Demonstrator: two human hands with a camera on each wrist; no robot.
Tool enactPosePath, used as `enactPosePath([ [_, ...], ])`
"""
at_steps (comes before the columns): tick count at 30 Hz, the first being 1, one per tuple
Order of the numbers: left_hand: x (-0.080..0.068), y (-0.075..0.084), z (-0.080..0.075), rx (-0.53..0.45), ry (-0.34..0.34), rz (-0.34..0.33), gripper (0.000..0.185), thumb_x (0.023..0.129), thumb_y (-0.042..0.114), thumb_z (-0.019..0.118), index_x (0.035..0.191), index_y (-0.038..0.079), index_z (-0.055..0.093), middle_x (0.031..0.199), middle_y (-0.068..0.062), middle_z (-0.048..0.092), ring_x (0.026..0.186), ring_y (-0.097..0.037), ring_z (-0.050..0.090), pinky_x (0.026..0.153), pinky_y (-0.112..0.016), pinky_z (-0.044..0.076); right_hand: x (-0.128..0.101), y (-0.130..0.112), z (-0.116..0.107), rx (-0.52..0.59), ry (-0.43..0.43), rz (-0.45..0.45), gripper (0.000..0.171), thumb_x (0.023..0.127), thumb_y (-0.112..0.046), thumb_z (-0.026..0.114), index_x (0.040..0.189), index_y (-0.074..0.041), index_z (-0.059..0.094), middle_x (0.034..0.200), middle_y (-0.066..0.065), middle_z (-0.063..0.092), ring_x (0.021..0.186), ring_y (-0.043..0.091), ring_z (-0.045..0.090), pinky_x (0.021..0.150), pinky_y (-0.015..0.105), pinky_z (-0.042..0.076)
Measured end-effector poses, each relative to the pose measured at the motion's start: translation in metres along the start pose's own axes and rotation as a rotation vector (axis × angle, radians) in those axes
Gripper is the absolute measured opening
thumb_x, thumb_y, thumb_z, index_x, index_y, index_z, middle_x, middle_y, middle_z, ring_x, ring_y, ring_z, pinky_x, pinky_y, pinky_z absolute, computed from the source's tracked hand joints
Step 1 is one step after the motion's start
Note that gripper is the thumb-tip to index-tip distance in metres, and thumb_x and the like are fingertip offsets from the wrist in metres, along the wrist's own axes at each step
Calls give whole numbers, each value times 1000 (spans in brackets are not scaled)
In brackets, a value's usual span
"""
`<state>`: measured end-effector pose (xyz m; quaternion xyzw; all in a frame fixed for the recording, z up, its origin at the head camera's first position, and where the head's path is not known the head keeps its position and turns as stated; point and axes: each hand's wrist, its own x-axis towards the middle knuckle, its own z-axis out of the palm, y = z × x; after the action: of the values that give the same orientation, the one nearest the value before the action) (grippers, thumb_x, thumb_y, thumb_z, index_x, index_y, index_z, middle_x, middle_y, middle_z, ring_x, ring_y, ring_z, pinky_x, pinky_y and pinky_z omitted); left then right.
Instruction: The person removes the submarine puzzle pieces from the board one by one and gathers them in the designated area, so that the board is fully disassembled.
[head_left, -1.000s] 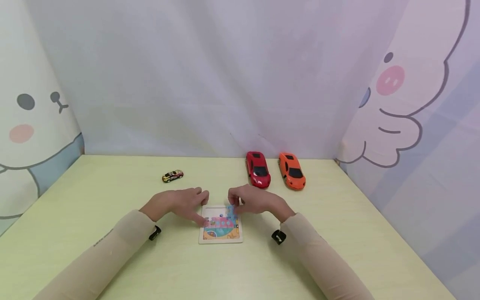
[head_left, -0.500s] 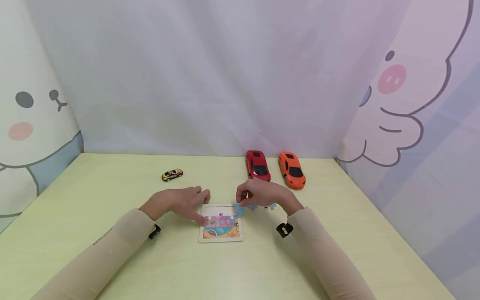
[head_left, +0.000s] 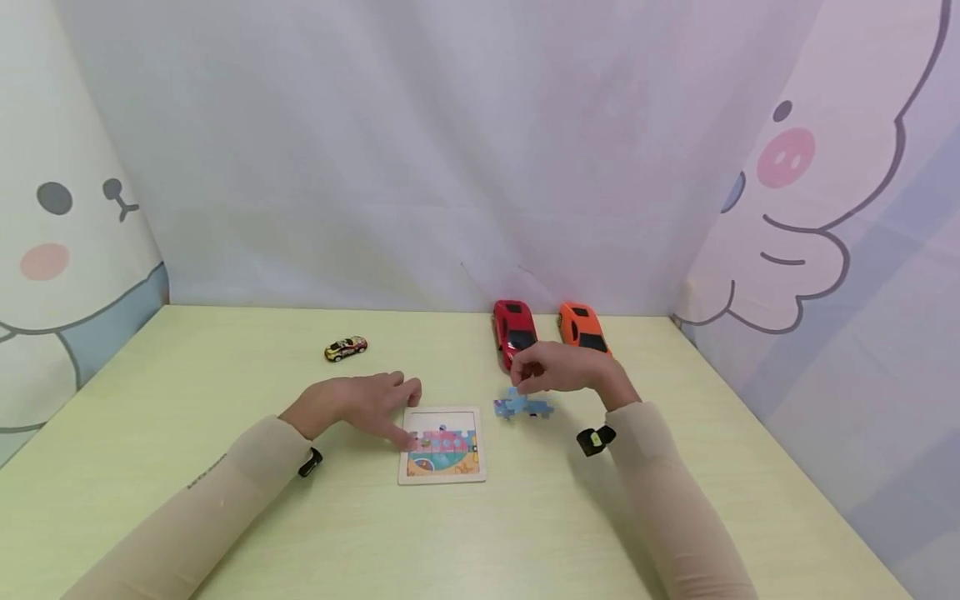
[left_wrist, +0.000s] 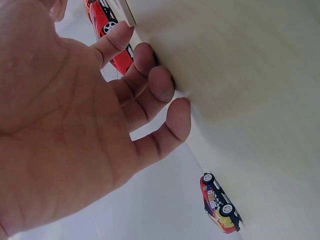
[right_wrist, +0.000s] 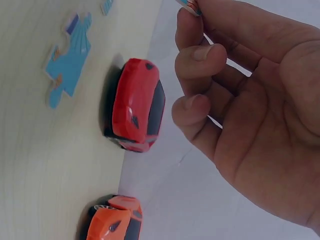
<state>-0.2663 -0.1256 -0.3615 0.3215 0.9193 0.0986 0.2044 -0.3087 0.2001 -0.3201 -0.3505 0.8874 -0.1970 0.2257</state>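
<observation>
A small jigsaw puzzle in a pale wooden frame (head_left: 442, 480) lies on the table, its lower part filled with colourful sea-scene pieces and its upper part white. My left hand (head_left: 363, 406) rests at the frame's left side, thumb over its edge and the other fingers loosely bent on the table. To the right of the frame, my right hand (head_left: 562, 367) pinches a light blue puzzle piece (head_left: 516, 396) between thumb and forefinger. Below it lie loose blue pieces (head_left: 540, 408). The right wrist view shows just an edge of the held piece (right_wrist: 190, 6), above the loose joined-looking pieces (right_wrist: 72, 57).
A red toy car (head_left: 513, 327) and an orange toy car (head_left: 583, 327) stand behind the right hand, partly covered by it. A small yellow-and-red toy car (head_left: 346, 348) sits beyond the left hand. A pale curtain (head_left: 420, 167) hangs along the table's back edge.
The right hand has lifted the blue piece away from the puzzle's upper right and carried it rightward, over the loose pieces. The left hand has stayed at the frame.
</observation>
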Motion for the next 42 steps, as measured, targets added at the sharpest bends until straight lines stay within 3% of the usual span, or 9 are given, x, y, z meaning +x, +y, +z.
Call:
enactPosePath([
  [13, 3, -2, 1, -4, 0, -4, 53, 85, 52, 75, 111, 17, 43, 97, -4, 44, 89, -20, 44, 76, -37, 38, -23, 34, -13, 101, -96, 183, 6, 97, -15, 67, 92, -12, 64, 75, -1, 52, 66, 16, 48, 67, 31, 39],
  [22, 3, -3, 2, -7, 0, -9, 54, 85, 53, 75, 110, 17, 43, 97, -4, 44, 89, -19, 44, 76, -37, 38, -26, 48, -15, 82, -145, 319, 5, 96, -14, 68, 95, -10, 65, 76, -1, 52, 66, 14, 46, 67, 29, 38],
  [28, 3, -4, 2, 0, -1, -9, 53, 85, 53, 75, 110, 18, 43, 96, -3, 45, 89, -20, 44, 76, -37, 38, -23, 56, -13, 11, -155, 403, 4, 95, -14, 68, 96, -10, 67, 78, -1, 53, 66, 13, 46, 64, 27, 37],
  [42, 4, -5, 2, -8, 6, 6, 54, 85, 53, 74, 110, 17, 43, 97, -3, 45, 88, -19, 44, 75, -36, 38, -25, 62, -12, 16, -141, 438, 4, 95, -13, 67, 97, -10, 67, 84, 0, 55, 71, 14, 48, 65, 28, 37],
])
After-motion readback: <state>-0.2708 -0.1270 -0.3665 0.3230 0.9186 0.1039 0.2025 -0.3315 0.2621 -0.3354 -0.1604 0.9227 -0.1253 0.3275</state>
